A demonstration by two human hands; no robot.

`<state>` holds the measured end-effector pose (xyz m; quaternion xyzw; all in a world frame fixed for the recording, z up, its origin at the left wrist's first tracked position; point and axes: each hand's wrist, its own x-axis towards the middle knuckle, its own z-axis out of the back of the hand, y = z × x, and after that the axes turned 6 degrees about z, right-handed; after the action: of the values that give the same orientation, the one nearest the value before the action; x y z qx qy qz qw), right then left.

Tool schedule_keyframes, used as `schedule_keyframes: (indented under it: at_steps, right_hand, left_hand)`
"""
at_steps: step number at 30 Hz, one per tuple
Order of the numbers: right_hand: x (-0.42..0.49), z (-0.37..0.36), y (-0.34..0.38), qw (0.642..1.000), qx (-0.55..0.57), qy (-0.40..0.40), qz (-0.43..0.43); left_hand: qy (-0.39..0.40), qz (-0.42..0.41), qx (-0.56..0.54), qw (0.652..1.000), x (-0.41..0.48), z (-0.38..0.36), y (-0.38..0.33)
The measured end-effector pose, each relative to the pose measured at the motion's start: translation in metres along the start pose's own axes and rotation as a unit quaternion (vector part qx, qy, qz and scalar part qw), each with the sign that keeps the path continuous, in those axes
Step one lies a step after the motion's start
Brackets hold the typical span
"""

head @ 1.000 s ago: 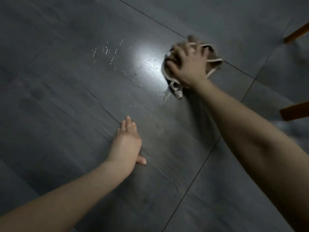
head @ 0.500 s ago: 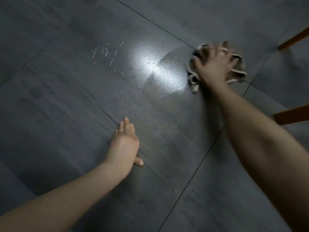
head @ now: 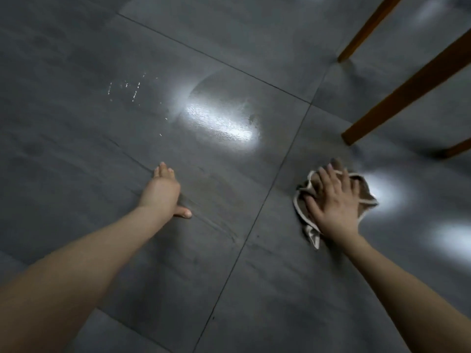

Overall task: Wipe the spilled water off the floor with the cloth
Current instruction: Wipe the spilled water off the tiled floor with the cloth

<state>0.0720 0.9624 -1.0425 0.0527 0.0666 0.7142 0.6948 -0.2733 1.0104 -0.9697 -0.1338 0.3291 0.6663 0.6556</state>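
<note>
brown cloth [head: 312, 186] pressed under right hand [head: 331, 202].

2 hands [head: 161, 193] [head: 334, 207], 1 cloth [head: 363, 192], 3 wooden legs [head: 369, 26] [head: 407, 90] [head: 456, 149]

Our left hand [head: 163, 192] lies flat, fingers straight and together, arm stretched forward. Our right hand [head: 331, 202] presses palm down, fingers spread.

Covered cloth, cropped wooden legs
The right hand [head: 334, 207], fingers blurred, hides the cloth's [head: 312, 233] middle; at two o'clock the wooden legs [head: 407, 91] run past the top and right edges.
</note>
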Motion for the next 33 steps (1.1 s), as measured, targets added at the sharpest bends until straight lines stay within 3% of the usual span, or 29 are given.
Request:
schedule_keyframes:
  at_steps: [3,7,12,18,21,24,28,31,33]
  right_hand:
    - [-0.127,-0.001,-0.003,1.000,0.018,-0.001,-0.025]
    - [-0.242,0.001,-0.005,1.000,0.005,0.009,0.028]
    - [-0.175,0.007,-0.017,0.997,0.009,0.042,0.060]
    - [-0.029,0.014,-0.056,0.999,0.000,0.048,0.021]
    - [-0.004,0.017,-0.069,0.999,0.015,0.020,-0.031]
    - [-0.044,0.013,-0.077,0.990,0.031,-0.032,-0.135]
    - [-0.182,0.011,-0.065,0.960,0.054,-0.044,-0.271]
    - [-0.247,0.001,-0.023,0.948,0.059,-0.006,-0.312]
    - [-0.228,0.001,-0.027,0.957,0.062,0.006,-0.284]
  left_hand:
    - [-0.005,0.006,-0.062,0.998,-0.014,0.005,-0.001]
    - [-0.056,-0.019,-0.131,0.990,-0.035,0.008,-0.016]
    - [-0.133,-0.088,-0.149,0.976,-0.058,0.010,-0.051]
    - [-0.159,-0.117,-0.160,0.967,-0.067,0.027,-0.099]
    - [-0.168,-0.127,-0.143,0.967,-0.069,0.038,-0.114]
    - [-0.182,-0.137,-0.142,0.963,-0.073,0.047,-0.119]
    - [-0.189,-0.143,-0.151,0.960,-0.075,0.055,-0.118]
    - [-0.176,-0.140,-0.160,0.961,-0.078,0.059,-0.124]
    - [-0.188,-0.149,-0.153,0.959,-0.078,0.061,-0.127]
